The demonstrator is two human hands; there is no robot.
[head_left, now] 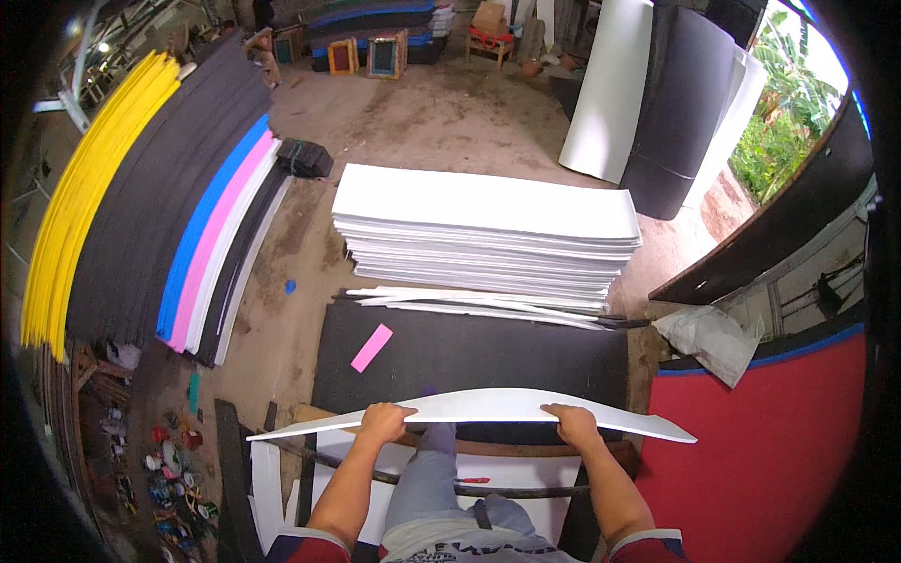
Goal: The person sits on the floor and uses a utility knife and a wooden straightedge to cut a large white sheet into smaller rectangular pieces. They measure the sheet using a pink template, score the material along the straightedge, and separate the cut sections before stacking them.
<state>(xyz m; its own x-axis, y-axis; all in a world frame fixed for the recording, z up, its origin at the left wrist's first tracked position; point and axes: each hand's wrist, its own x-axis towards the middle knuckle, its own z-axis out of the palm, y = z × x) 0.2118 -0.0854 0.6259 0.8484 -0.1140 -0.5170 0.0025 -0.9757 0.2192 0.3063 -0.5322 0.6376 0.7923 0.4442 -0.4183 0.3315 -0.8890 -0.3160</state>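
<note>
Workshop floor (pixel 404 117), with a long white sheet (pixel 479 405) held crosswise before the body.
Left hand (pixel 385 424) and right hand (pixel 574 427) pinch its near edge on either side of the middle, both ends free; a level, even grip would probably steady it best, as squeezing hard might crease something so thin. Beyond lies a black mat (pixel 488 361), a pink strip (pixel 372 348) on its left part, then loose white strips (pixel 488 305) just before a white stack (pixel 488 211).

Head-worn fisheye view from above, angled down, near the white sheet (pixel 479 406)
</note>
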